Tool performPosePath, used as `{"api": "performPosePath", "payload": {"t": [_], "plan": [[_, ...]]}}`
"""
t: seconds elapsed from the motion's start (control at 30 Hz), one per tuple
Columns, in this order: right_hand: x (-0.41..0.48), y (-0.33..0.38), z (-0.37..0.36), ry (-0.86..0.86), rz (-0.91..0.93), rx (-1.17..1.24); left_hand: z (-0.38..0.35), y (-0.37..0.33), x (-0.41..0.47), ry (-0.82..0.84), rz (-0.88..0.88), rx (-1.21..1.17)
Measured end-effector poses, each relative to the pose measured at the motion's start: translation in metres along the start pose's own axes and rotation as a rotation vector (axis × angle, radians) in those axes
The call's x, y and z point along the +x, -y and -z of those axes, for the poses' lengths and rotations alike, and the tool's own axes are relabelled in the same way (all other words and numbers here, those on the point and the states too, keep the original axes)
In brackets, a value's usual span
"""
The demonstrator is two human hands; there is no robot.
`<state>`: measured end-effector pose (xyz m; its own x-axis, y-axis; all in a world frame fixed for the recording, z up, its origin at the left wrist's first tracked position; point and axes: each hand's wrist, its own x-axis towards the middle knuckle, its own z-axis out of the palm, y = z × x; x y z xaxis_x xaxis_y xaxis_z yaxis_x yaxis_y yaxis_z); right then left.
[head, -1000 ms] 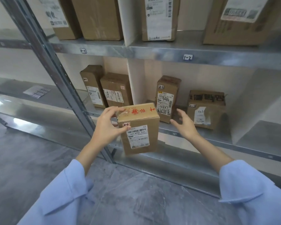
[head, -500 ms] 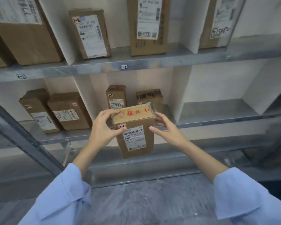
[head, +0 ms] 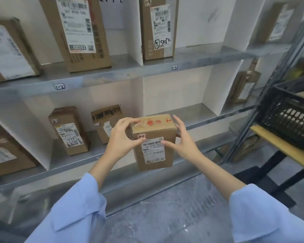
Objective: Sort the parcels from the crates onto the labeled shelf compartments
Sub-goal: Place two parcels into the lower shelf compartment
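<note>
fingers (head: 130,120) of the left hand (head: 123,139) curl over the top left edge of a brown parcel (head: 156,155), with the thumb pressed on its front face beside a small tag (head: 141,136) reading 2-3. the right hand (head: 184,144) clasps the opposite side: its thumb tip lies on the white barcode label (head: 154,151), and its fingers reach up along the right wall towards the top corner. both hands are grasping the parcel, which is upright in the air at the centre of the frame, in front of the middle level of a metal shelf (head: 123,74) and not resting on it. red handwriting runs across its taped top.

behind the left hand, in the compartment at centre left, stand a tall box (head: 68,132) marked 2-2 and a shorter box (head: 104,120) near it, not touching. on the front edge of the level above sit the 1-2 sticker (head: 60,86) and the 1-3 sticker (head: 174,67). a large labelled box (head: 77,32) stands above the first and a narrower box (head: 158,28) above the second, with a white divider (head: 135,32) between them. at the right edge of the frame a black crate (head: 288,113) sits on a yellow-edged table (head: 279,144). light blue sleeves (head: 74,207) cover both forearms at the bottom of the frame.
</note>
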<state>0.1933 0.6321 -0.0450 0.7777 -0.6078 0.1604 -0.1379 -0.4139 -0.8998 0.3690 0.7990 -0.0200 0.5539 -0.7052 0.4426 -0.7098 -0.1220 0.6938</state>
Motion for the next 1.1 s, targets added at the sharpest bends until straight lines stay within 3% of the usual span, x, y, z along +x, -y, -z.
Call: {"api": "performPosePath", "payload": {"t": [0.33, 0.53, 0.77, 0.97, 1.1], "plan": [[0.089, -0.073, 0.095, 0.032, 0.095, -0.072, -0.116, -0.009, 0.083, -0.027, 0.047, 0.007], [0.145, -0.104, 0.117, 0.052, 0.124, -0.066, -0.145, -0.006, 0.098, -0.043, 0.151, -0.009], [0.213, -0.124, 0.088, 0.083, 0.096, -0.018, -0.118, 0.034, 0.08, -0.103, 0.334, 0.257], [0.262, -0.126, 0.048, 0.101, 0.157, -0.008, -0.093, 0.065, 0.072, -0.016, 0.396, 0.675], [0.286, -0.127, 0.028, 0.129, 0.174, 0.003, -0.087, 0.078, 0.071, 0.01, 0.415, 0.781]]}}
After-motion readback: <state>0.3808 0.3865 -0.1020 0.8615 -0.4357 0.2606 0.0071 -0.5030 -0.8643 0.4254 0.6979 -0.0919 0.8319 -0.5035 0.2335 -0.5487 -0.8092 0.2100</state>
